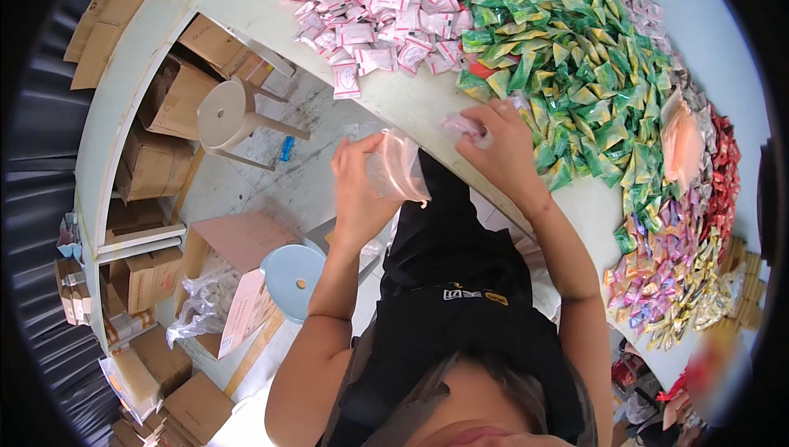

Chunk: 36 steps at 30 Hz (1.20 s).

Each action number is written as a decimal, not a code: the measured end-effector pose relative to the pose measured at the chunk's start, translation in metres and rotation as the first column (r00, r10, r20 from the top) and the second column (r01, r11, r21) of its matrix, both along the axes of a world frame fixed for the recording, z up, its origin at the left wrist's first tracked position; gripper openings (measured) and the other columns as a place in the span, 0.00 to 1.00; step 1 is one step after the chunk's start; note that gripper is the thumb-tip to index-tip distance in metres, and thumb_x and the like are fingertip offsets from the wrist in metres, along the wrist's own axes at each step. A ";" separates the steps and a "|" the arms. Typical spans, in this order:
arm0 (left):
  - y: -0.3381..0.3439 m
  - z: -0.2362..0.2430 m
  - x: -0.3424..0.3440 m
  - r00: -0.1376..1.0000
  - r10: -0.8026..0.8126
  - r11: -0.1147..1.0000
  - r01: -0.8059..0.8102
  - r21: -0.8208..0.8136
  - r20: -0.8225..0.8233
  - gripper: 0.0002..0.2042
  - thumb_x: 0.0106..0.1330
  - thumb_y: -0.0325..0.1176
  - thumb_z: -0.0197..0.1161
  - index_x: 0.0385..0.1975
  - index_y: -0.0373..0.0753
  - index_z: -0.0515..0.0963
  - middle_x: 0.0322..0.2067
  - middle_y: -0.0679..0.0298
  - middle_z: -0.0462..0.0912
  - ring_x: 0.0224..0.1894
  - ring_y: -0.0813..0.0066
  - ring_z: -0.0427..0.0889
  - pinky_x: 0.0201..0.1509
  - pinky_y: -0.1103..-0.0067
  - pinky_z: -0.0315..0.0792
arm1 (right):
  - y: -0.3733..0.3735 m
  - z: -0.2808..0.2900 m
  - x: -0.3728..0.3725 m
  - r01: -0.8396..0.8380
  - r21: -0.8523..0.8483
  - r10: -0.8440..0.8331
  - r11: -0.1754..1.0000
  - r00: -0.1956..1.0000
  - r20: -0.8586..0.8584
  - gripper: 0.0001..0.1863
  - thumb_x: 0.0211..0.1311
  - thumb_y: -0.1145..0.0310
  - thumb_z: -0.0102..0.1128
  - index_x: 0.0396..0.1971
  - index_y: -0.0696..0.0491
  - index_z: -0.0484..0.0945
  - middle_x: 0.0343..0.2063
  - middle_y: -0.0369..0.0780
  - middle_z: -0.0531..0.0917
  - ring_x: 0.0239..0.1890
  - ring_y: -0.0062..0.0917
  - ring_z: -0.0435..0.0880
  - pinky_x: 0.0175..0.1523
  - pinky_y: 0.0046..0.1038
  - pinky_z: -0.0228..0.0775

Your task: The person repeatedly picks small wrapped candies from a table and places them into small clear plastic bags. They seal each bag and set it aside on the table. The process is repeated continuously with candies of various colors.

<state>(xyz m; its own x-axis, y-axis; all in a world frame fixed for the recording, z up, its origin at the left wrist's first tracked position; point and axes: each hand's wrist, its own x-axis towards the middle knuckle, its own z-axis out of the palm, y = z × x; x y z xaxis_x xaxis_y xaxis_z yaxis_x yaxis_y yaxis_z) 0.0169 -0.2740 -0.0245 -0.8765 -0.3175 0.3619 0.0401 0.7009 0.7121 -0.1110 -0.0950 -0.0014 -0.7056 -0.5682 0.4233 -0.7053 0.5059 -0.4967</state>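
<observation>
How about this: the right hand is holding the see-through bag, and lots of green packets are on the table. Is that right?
Not quite: the head view shows the left hand holding the see-through bag, not the right hand. Lots of green packets are on the table.

Left hand (360, 186) raised short of the counter's (415, 103) front edge, fingers curled in a pinch. Right hand (505, 148) over that edge, thumb against fingers. Forearms (570, 246) bare.
</observation>
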 end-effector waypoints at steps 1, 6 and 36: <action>0.003 0.001 -0.006 0.999 -0.045 0.999 0.045 -0.002 -0.019 0.34 0.38 0.34 0.76 0.48 0.39 0.67 0.42 0.61 0.74 0.49 0.59 0.69 0.65 0.61 0.52 | 0.006 0.008 0.008 -0.071 -0.211 0.120 0.975 0.967 0.225 0.12 0.50 0.76 0.52 0.37 0.58 0.73 0.30 0.39 0.77 0.33 0.27 0.76 0.39 0.26 0.69; 0.024 0.013 -0.030 0.971 -0.239 0.970 0.239 0.030 -0.020 0.32 0.37 0.36 0.77 0.45 0.40 0.70 0.40 0.61 0.73 0.50 0.59 0.69 0.66 0.58 0.50 | 0.028 0.036 0.046 -0.011 -0.545 0.445 0.838 0.592 0.672 0.11 0.63 0.76 0.45 0.44 0.62 0.67 0.34 0.38 0.77 0.32 0.18 0.77 0.36 0.22 0.68; 0.099 0.029 -0.056 0.967 -0.175 0.863 0.241 0.443 -0.186 0.01 0.56 0.21 0.60 0.27 0.33 0.76 0.22 0.65 0.77 0.25 0.81 0.75 0.31 0.84 0.68 | 0.083 0.021 0.044 0.068 -0.256 -0.029 0.964 0.988 0.154 0.12 0.49 0.75 0.59 0.37 0.59 0.77 0.24 0.42 0.79 0.28 0.32 0.79 0.30 0.28 0.70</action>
